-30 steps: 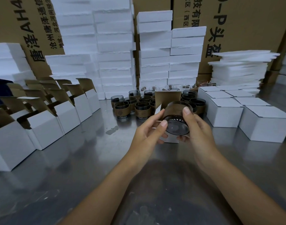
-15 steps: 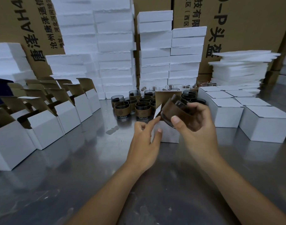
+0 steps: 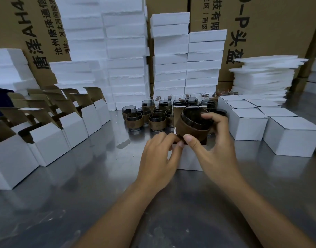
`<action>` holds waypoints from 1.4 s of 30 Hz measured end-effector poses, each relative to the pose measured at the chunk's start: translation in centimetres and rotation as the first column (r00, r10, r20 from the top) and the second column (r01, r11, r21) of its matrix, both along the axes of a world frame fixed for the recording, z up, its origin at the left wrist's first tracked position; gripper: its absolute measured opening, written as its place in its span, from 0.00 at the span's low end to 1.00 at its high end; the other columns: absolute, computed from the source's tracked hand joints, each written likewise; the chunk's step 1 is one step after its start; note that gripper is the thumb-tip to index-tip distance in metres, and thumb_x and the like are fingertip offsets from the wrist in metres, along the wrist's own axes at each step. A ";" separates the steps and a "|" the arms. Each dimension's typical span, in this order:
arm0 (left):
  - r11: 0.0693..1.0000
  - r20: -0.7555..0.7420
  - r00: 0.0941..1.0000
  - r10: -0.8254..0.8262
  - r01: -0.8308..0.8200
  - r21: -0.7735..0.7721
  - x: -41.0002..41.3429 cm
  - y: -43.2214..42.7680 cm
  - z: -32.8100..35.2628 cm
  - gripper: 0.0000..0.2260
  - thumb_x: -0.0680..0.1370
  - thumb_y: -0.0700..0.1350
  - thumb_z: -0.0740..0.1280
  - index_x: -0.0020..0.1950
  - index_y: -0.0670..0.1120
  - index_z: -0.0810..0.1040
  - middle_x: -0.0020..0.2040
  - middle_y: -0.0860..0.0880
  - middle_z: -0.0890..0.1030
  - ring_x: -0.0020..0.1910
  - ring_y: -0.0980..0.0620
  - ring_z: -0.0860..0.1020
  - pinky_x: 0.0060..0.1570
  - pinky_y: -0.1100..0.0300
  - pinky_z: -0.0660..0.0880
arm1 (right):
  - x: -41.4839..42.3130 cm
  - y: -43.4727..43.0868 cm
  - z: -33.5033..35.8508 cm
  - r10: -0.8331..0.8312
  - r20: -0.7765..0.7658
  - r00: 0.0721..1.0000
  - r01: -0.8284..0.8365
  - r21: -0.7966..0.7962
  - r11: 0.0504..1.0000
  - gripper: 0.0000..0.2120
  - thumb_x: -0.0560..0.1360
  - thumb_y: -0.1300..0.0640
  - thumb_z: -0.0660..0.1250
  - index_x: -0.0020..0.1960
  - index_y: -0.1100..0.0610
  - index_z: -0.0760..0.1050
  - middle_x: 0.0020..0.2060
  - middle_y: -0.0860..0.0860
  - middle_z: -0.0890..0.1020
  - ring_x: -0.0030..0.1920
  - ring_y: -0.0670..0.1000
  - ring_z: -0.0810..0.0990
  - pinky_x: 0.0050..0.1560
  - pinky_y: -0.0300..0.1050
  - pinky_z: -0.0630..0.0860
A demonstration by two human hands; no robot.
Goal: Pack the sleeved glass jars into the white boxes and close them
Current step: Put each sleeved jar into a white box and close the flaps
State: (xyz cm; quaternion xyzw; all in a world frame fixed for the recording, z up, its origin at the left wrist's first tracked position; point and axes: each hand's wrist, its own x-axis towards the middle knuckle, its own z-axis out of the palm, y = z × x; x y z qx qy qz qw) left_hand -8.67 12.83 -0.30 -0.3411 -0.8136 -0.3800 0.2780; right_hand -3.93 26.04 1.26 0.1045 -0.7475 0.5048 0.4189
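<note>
My right hand (image 3: 213,151) grips a dark glass jar in a brown sleeve (image 3: 193,126), tilted with its mouth turned up and away from me, right over an open white box (image 3: 189,160) at the table's middle. The box's brown-lined lid (image 3: 177,113) stands up behind the jar. My left hand (image 3: 159,158) holds the box's near left top edge with its fingers curled. Behind the box stands a cluster of several more sleeved jars (image 3: 153,117).
Several open white boxes (image 3: 51,140) with raised flaps line the left side. Several closed white boxes (image 3: 289,136) sit at the right. Stacks of white foam blocks (image 3: 126,56) and large cardboard cartons stand along the back. The metal table (image 3: 82,203) spreads in front.
My right hand has turned the jar from bottom-facing-me to mouth-up and lowered it over the open box. My left hand let go of the jar and moved down to the box's edge.
</note>
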 end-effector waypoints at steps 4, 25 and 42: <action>1.000 -0.061 0.998 0.002 -0.003 -0.008 0.1 0.0 0.1 0.06 0.78 0.46 0.60 0.45 0.48 0.75 0.39 0.54 0.74 0.40 0.58 0.70 0.43 0.60 0.68 | -0.1 0.0 0.0 -0.021 -0.014 1.000 0.021 0.029 0.999 0.20 0.72 0.55 0.71 0.56 0.40 0.65 0.56 0.47 0.73 0.59 0.45 0.74 0.60 0.41 0.71; 0.999 -0.047 0.999 -0.019 0.021 0.038 -0.2 0.3 -0.1 0.06 0.74 0.50 0.67 0.44 0.48 0.76 0.36 0.55 0.73 0.38 0.58 0.70 0.44 0.61 0.67 | -0.4 0.3 -0.3 -0.317 -0.084 0.945 0.326 0.337 0.883 0.12 0.68 0.65 0.73 0.45 0.59 0.70 0.65 0.58 0.69 0.58 0.35 0.62 0.52 0.18 0.59; 0.997 -0.046 0.997 -0.064 0.066 0.044 -0.2 0.1 -0.1 0.05 0.75 0.51 0.67 0.43 0.51 0.73 0.36 0.57 0.72 0.38 0.58 0.71 0.44 0.62 0.68 | -0.2 1.5 -0.8 -0.274 0.158 0.949 0.151 0.536 0.830 0.05 0.79 0.51 0.59 0.45 0.48 0.71 0.74 0.48 0.55 0.73 0.45 0.49 0.71 0.64 0.54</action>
